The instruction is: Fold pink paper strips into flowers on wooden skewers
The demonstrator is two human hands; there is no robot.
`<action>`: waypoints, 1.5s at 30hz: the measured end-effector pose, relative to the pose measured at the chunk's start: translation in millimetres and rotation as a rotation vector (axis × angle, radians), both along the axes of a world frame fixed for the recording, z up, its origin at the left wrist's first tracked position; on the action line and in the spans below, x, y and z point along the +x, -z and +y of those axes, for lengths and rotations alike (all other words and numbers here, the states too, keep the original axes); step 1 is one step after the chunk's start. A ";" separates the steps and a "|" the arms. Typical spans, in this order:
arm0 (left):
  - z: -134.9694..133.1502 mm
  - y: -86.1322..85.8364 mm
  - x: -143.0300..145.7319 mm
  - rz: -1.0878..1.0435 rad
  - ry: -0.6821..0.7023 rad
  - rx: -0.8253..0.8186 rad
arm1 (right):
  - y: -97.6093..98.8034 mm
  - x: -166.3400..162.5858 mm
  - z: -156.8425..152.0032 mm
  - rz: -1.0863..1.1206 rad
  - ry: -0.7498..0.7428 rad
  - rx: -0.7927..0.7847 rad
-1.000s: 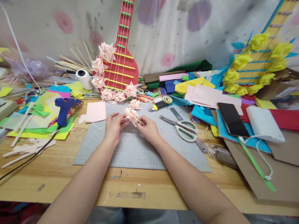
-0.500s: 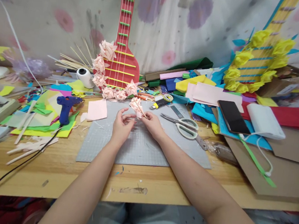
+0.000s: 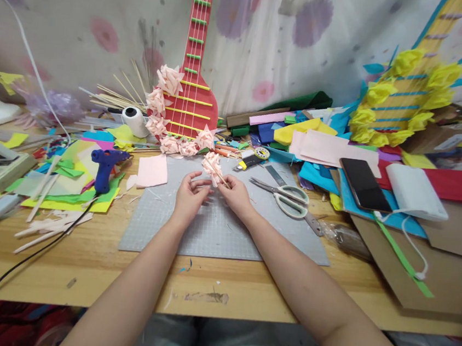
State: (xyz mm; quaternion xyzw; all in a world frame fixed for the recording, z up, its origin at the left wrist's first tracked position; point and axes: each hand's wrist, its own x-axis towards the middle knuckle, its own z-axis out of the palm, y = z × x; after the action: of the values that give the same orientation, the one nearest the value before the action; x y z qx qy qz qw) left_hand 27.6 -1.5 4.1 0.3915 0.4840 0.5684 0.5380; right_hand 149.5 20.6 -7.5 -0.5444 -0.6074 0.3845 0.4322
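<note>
Over the grey cutting mat [image 3: 224, 233], my right hand [image 3: 234, 195] pinches a pink paper flower [image 3: 212, 165] by its base, together with a thin wooden stick that lies across the petals. Just left of it, my left hand [image 3: 190, 199] has loosely curled fingers, apart from one another, with nothing visible in them. Its fingertips are close to the flower's base; whether they touch it I cannot tell. A red paper-covered lute-like instrument [image 3: 200, 109] stands upright behind, with several pink flowers along its left and lower edge. Scissors [image 3: 290, 198] lie right of my right hand.
A pink paper square [image 3: 152, 171] lies at the mat's left edge. A blue glue gun [image 3: 105, 171] stands on coloured sheets at left, its black cord trailing forward. To the right are a yellow cutter [image 3: 248, 163], a phone [image 3: 365, 184] and a white power bank [image 3: 416, 191].
The whole view has shifted slightly, so things appear a little farther right. My right hand still holds the flower and stick; my left hand stays beside it with only a slight finger movement.
</note>
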 end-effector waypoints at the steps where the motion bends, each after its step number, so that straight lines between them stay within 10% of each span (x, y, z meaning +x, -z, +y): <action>1: -0.5 -1.2 0.2 -0.022 0.018 -0.025 | 0.3 0.0 -0.3 -0.002 0.002 0.006; 45: -3.3 -10.8 -16.0 -0.490 0.178 -0.331 | 1.9 1.9 -16.6 -0.335 0.038 0.224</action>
State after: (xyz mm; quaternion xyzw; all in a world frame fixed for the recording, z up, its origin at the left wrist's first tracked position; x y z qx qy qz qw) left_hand 11.7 -4.8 14.9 0.1904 0.3898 0.5099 0.7428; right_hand 151.3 3.9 -9.4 -0.5607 -0.6994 0.2106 0.3900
